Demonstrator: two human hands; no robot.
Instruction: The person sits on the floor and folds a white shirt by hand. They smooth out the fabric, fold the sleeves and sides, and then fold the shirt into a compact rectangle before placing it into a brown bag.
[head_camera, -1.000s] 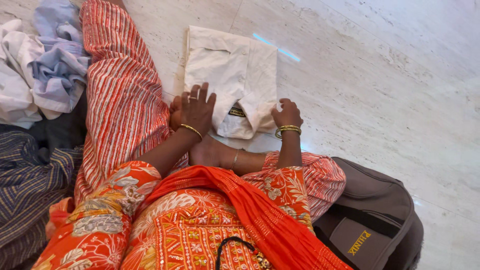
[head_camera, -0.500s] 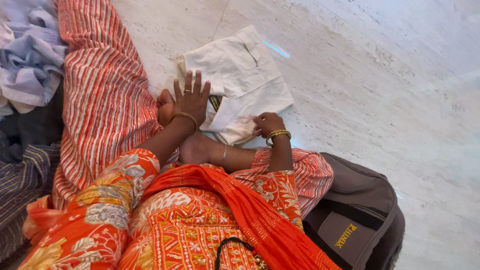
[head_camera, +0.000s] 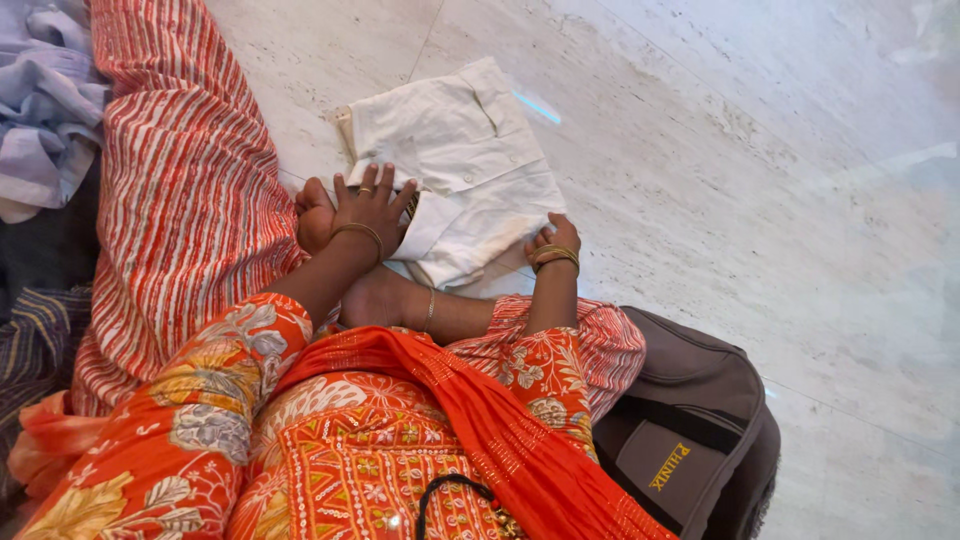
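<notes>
A brown fabric backpack (head_camera: 690, 420) sits beside the person's right knee; crumpled pale blue clothes (head_camera: 45, 100) lie far left. On the pale marble floor (head_camera: 750, 200) rests a folded cream cotton shirt (head_camera: 455, 160). The left hand (head_camera: 370, 205) presses flat, fingers spread, on its near-left edge; the right hand (head_camera: 552, 240) curls against its near-right corner.

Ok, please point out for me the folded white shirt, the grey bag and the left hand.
folded white shirt (head_camera: 455, 150), head view, on the flat front panel.
grey bag (head_camera: 700, 390), head view, on its top flap.
left hand (head_camera: 370, 208), head view, on the back of the hand, which lies flat on the shirt.
</notes>
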